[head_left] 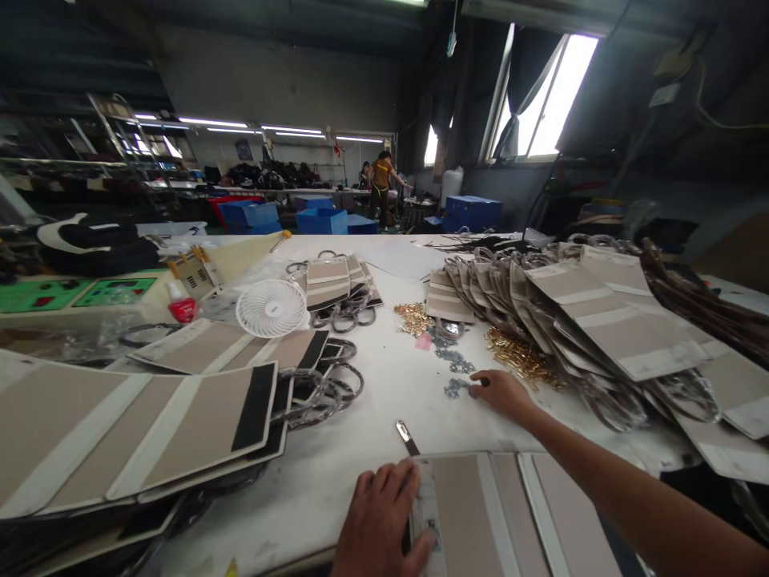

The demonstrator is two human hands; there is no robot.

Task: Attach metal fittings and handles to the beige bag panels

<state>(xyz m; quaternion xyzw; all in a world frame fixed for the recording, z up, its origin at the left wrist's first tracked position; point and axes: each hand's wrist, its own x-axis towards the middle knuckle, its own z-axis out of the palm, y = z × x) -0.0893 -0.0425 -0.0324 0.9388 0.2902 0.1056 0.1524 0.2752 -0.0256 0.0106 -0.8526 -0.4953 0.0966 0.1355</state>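
Observation:
A beige panel with pale strips (460, 497) lies in front of me at the table's near edge. My left hand (384, 521) is closed over its left border, thumb resting on top near a small metal fitting (432, 525). A dark strap with a shiny metal end (407, 437) sticks out beyond my left fingertips. Farther forward, my right hand (501, 393) reaches to a scatter of small grey metal plates (456, 388). Its fingers are drawn together there; a small dark spot shows at them, and I cannot make out what they hold.
Gold-coloured metal pieces lie in a heap (522, 358) and a smaller pile (413, 318). Stacked beige panels with wrapped handles stand at right (618, 312) and left (198, 425). A white fan (272, 308), a red-and-white bottle (181, 304) and a distant person (380, 184) are also in view.

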